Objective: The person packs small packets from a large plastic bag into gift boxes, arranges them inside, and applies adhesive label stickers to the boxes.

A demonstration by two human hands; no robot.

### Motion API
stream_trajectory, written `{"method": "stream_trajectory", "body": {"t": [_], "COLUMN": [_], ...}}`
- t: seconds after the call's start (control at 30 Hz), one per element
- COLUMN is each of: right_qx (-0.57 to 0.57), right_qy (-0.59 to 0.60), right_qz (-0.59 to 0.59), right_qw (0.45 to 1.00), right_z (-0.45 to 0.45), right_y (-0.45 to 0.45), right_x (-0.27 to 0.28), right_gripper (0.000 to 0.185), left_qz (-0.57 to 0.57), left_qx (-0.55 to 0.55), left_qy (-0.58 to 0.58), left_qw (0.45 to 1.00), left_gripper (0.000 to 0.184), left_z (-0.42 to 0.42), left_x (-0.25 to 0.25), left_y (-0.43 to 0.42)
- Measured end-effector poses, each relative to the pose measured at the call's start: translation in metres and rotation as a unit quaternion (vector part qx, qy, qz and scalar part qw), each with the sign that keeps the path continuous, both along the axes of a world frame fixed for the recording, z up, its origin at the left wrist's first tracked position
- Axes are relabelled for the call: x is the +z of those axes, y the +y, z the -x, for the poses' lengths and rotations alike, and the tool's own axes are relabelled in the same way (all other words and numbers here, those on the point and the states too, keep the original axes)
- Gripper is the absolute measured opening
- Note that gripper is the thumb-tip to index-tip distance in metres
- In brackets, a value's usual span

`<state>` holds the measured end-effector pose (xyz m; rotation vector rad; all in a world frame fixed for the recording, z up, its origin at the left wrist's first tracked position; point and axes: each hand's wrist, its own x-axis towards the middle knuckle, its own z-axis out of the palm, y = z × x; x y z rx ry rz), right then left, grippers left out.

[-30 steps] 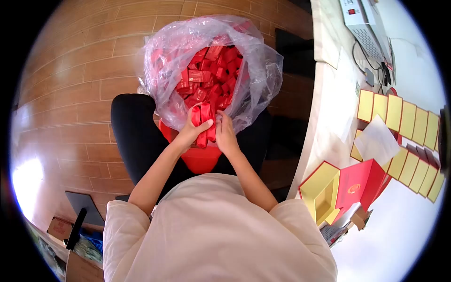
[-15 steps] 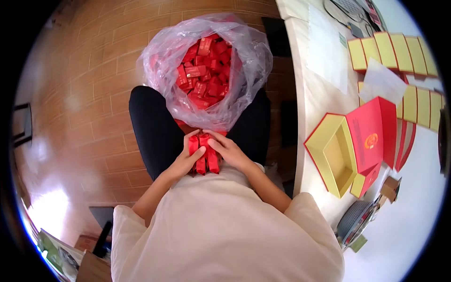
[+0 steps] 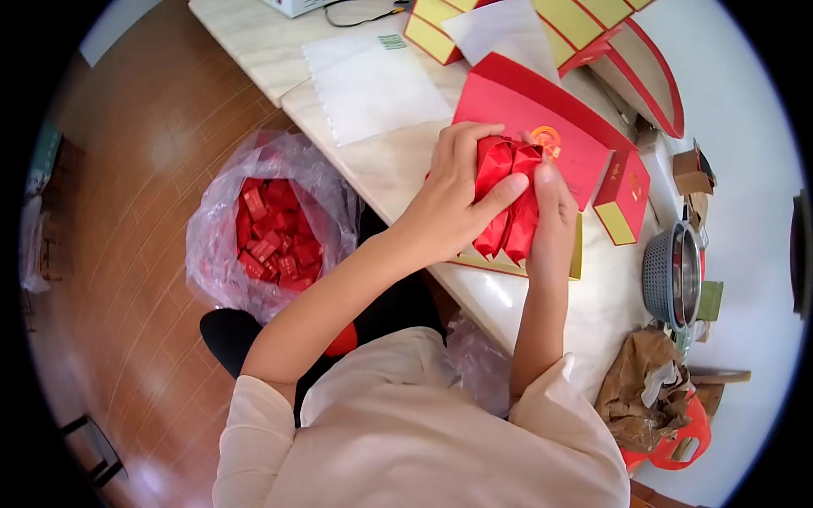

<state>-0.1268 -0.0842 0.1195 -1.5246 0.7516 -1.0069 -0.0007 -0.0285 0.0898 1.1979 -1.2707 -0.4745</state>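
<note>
Between both hands I hold a small bundle of shiny red packets [image 3: 508, 203], side by side. My left hand [image 3: 466, 190] grips them from the left, thumb across their front. On the right side my right hand [image 3: 550, 203] presses against them with its fingers up. Directly below and behind the packets lies an open red gift box [image 3: 533, 106] with a gold emblem inside its lid. Its yellow-edged tray [image 3: 576, 254] is mostly hidden by my hands and the packets.
A clear plastic bag [image 3: 212, 254] full of small red packets stands on the floor at left. On the table [image 3: 381, 178] lie a white sheet [image 3: 373, 89] and stacked yellow-red boxes [image 3: 432, 38]. A grey colander [image 3: 660, 275] and crumpled brown paper [image 3: 635, 389] are at right.
My body has turned right toward the table. Both hands have lifted the red packets from my lap to above the open gift box.
</note>
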Motion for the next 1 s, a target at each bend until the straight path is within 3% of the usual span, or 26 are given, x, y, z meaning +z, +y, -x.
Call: {"method": "stream_trajectory", "body": {"t": [0.03,0.1,0.23,0.57,0.83,1.0], "right_qx": [-0.013,-0.054,-0.002,0.021,0.048,0.044], "right_qy": [-0.008,0.068,0.089,0.1,0.12,0.139], "right_qz": [-0.031,-0.009,-0.01,-0.023,-0.01,0.002], "right_qw": [0.999,0.996,0.996,0.994,0.992,0.989], "right_z": [0.006,0.007,0.007,0.005,0.005,0.002], "right_y": [-0.011,-0.021,-0.017,-0.018,-0.021,-0.014], "right_x": [-0.015,-0.042,-0.055,-0.06,-0.062,-0.056], "right_gripper": [0.042,0.044,0.037,0.032,0.029,0.026], "left_qz": [0.003,-0.073,-0.138,-0.146,-0.112,-0.073], "left_qx": [-0.007,0.065,0.074,0.059,0.069,0.111], "left_qy": [-0.005,-0.12,-0.12,-0.082,-0.133,-0.078], "left_qw": [1.0,0.988,0.98,0.984,0.982,0.988], "left_gripper": [0.049,0.047,0.045,0.035,0.042,0.038], "left_z": [0.002,0.001,-0.004,-0.012,-0.006,-0.004], "left_x": [-0.008,-0.022,-0.041,-0.036,-0.044,-0.046], "left_y": [-0.008,-0.018,-0.008,0.0,0.013,0.014]}}
